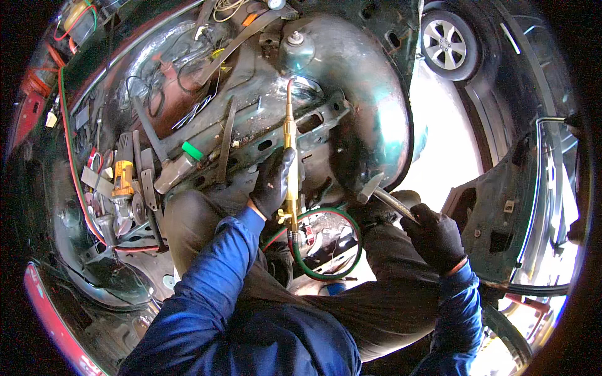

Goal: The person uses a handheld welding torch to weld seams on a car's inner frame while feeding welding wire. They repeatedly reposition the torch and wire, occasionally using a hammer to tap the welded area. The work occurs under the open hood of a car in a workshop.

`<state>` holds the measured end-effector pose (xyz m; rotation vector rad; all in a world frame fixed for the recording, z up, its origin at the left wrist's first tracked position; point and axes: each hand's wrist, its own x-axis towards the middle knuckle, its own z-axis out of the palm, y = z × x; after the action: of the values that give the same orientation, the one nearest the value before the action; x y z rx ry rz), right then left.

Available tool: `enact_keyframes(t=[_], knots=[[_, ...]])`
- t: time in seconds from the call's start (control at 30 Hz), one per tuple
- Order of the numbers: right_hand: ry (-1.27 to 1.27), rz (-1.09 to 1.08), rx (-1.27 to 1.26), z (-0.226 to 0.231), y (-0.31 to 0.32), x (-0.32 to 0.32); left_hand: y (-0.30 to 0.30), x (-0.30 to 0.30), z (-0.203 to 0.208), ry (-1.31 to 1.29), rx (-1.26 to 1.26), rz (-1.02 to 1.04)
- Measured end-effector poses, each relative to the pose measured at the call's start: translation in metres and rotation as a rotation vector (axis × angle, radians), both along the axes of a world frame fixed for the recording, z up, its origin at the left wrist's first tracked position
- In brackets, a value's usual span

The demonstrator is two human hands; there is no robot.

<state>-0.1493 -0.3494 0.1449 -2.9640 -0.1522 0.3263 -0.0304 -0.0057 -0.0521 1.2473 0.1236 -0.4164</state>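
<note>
My left hand (271,185), in a dark glove, is closed round a brass gas torch (291,141). The torch points away from me, and its thin tip is over the dark green metal panel (257,116) near a bright, bare patch. From its valve end, a green hose (359,247) and a red one loop down between my legs. To the right, my gloved right hand (434,240) grips the handle of a hammer (375,190). The hammer's head is beside the lower edge of the rounded green wheel housing (370,94), close to my knee.
At left lie a yellow angle grinder (123,178), a larger mallet-like hammer (174,175) and several hand tools. A red hose (69,147) runs down the left side. A green cap-like piece (192,150) sits by the mallet. Beyond the bay's right edge stands a car wheel (446,44).
</note>
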Motion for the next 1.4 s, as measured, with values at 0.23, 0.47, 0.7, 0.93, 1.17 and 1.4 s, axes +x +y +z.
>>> enact_keyframes(t=[0.23,0.47,0.7,0.93,1.17,1.4], knots=[[0.080,0.056,-0.062,-0.006,-0.009,0.007,-0.001,0.008,-0.003,0.006,-0.062,0.024],[0.114,-0.024,0.003,-0.007,-0.001,0.016,-0.009,0.012,0.013,-0.025,-0.021,-0.033],[0.171,0.017,-0.026,-0.010,-0.001,0.022,-0.013,0.012,0.010,-0.005,-0.003,-0.022],[0.221,-0.066,-0.013,-0.005,0.006,0.026,-0.007,0.016,-0.003,-0.044,0.020,-0.009],[0.192,0.006,-0.021,-0.016,-0.002,0.025,0.001,0.018,-0.002,0.074,-0.051,-0.043],[0.210,0.002,0.028,-0.014,0.002,0.025,-0.008,0.017,0.010,-0.009,0.022,-0.041]])
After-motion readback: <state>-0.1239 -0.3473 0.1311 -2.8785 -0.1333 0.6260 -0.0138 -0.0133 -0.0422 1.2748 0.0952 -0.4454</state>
